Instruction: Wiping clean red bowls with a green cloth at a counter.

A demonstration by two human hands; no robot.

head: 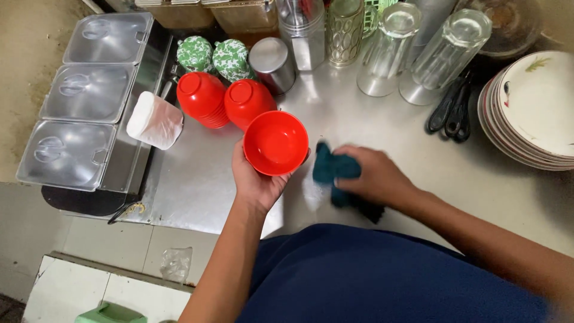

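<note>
Wiping step, judged under way. At left, a red bowl (pixel 275 142) is cupped from below by the left hand (pixel 256 179) above the steel table (pixel 197 185). Just right, a dark teal cloth (pixel 333 170) is pressed onto the table under the closed right hand (pixel 373 177). A cloth-to-bowl pass seems called for.
</note>
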